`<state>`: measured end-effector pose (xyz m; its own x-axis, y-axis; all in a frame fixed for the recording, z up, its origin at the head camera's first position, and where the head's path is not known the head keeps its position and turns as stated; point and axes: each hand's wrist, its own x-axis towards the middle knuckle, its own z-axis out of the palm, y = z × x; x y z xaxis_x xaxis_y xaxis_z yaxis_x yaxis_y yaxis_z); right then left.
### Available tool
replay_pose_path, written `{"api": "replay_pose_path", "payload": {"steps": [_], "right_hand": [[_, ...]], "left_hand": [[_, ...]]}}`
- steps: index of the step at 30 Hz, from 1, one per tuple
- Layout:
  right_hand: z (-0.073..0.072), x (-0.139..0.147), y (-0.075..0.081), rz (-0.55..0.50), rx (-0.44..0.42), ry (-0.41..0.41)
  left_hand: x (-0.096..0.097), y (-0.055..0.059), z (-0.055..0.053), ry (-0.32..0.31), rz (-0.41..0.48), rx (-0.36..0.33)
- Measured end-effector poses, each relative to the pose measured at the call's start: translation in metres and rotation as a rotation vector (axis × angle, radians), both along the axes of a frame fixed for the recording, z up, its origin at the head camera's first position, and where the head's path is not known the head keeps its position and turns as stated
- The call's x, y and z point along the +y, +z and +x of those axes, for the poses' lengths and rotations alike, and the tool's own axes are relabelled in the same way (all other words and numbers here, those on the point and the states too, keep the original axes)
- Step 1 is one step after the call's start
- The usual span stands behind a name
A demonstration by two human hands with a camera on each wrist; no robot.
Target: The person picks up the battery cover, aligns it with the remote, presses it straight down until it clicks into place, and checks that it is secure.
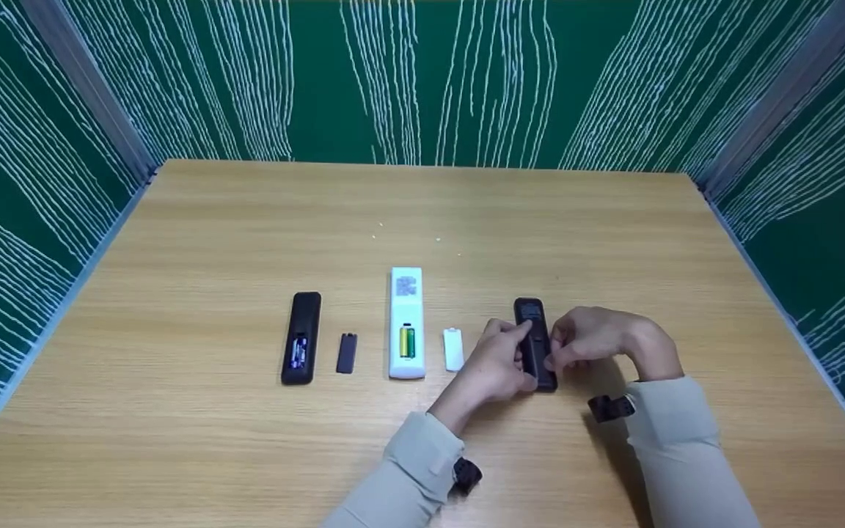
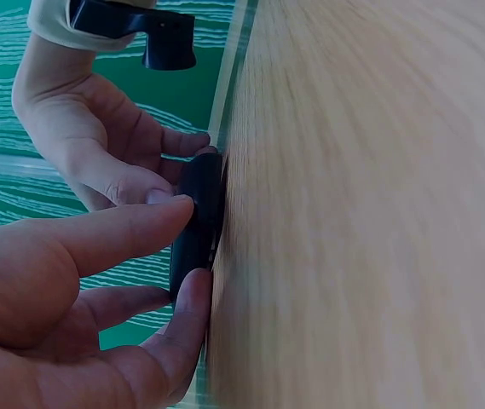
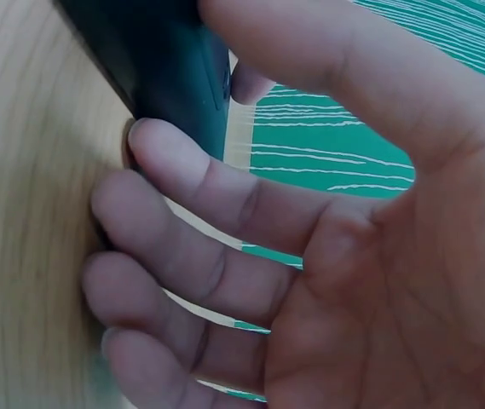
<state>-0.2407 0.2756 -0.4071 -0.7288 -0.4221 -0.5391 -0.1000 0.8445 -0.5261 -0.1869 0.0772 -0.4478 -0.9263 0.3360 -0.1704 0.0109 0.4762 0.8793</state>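
In the head view a black remote control (image 1: pixel 538 347) lies on the right, its battery side up and the compartment cover in place. My left hand (image 1: pixel 494 361) grips it from the left, the index finger on its upper face and the thumb near its lower end. At its right edge, my right hand (image 1: pixel 602 337) pinches the remote between thumb and index finger. The right wrist view shows the other right fingers (image 3: pixel 165 230) curled by the tabletop. Nearest the left hand lies a small white battery cover (image 1: pixel 453 350).
Left of the hands, a white remote (image 1: pixel 406 312) lies with its compartment uncovered, green and yellow batteries (image 1: pixel 408 342) inside. Farther left are a dark battery cover (image 1: pixel 347 353) and another black remote (image 1: pixel 306 314) with batteries (image 1: pixel 298 352) exposed. Green walls border the wooden table (image 1: pixel 246 220).
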Motion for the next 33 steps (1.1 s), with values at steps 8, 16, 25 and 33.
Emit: {"api": "replay_pose_path", "payload": {"steps": [8,16,25,33], "right_hand": [[-0.0011,0.0015,-0.0014,0.010,0.029,0.012],[-0.0027,0.0024,-0.0037,0.006,0.075,0.009],[-0.0041,0.0040,-0.0052,0.012,0.093,-0.024],[-0.0065,0.0043,-0.0065,0.020,0.126,-0.048]], "left_hand": [[-0.0012,0.0013,0.0011,-0.007,-0.006,0.005],[-0.0016,0.0004,0.0016,-0.003,0.011,0.000],[0.0002,0.0010,0.0013,0.007,0.002,-0.011],[0.0001,0.0002,0.0011,0.007,0.013,-0.011]]}}
